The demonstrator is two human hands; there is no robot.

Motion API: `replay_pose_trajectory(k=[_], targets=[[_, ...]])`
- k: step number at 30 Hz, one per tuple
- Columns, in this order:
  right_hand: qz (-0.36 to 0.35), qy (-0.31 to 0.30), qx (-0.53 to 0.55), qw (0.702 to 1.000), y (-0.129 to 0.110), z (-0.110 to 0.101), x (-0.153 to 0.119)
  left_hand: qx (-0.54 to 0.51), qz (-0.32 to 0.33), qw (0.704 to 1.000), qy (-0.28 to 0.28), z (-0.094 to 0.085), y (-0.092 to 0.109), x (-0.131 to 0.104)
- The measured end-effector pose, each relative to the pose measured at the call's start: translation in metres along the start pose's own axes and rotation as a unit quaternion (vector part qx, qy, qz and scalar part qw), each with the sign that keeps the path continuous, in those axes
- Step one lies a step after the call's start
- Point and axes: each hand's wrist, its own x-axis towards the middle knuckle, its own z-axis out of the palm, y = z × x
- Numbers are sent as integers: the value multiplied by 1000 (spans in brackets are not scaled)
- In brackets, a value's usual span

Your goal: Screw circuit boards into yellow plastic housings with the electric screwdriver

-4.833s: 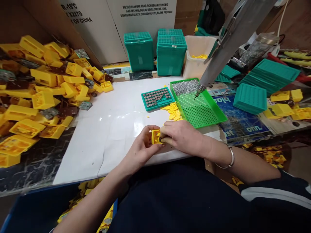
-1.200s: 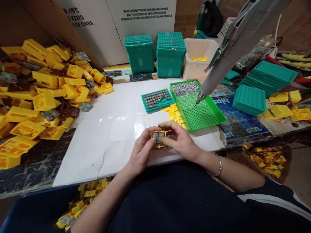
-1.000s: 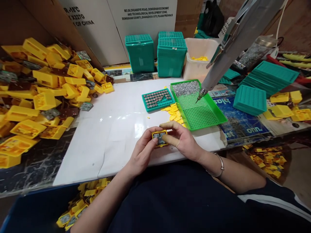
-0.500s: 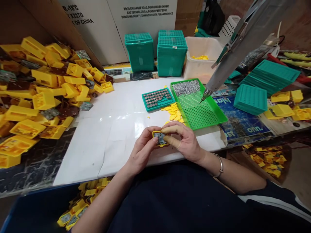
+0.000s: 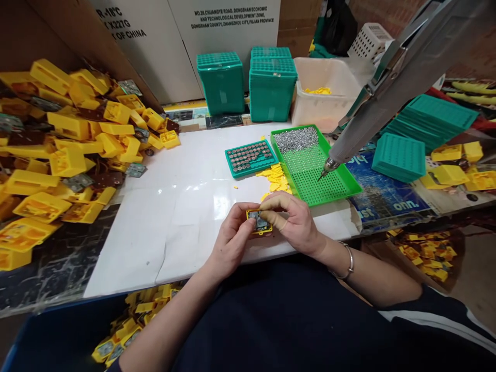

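Near the table's front edge, my left hand (image 5: 231,238) grips a small yellow case (image 5: 260,232) by its left side, thumb over the grey circuit board (image 5: 259,221) inside. My right hand (image 5: 296,222) has its thumb and forefinger pinched together at the case's upper right; covers show on these fingertips. Whether they pinch a small part there is too small to tell. Behind the hands lie small yellow pieces (image 5: 277,180), a teal tray (image 5: 251,159) of round metal parts, and a green tray (image 5: 351,181) with many screws at its far end.
A grey screwdriver (image 5: 360,121) hangs over the green tray, tip down. Yellow cases (image 5: 70,124) are heaped at the left. Teal tray stacks (image 5: 220,85) and a whitish bin (image 5: 325,106) stand behind. More teal trays (image 5: 399,157) lie at the right.
The case has shifted slightly right in my left hand. My right fingers have drawn closer together, uncovering more of the board. The screwdriver has swung a little and its tip sits lower.
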Motion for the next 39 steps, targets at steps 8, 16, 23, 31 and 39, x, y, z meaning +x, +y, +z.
replay_pose_trajectory(k=[8,16,23,31,39], targets=[[40,-76,31,996,5,-6,8,-98,-33,994,37,3,0,4],[41,-66,-23,997,13,0,6,-93,-27,995,34,6,-11,5],[25,-74,-34,996,9,1,0,-84,-42,992,82,10,-5,7],[-166,349,-143,911,1,-105,64,-55,-79,994,59,11,1,8],[8,99,102,990,42,-140,113,-65,-126,989,29,28,-1,23]])
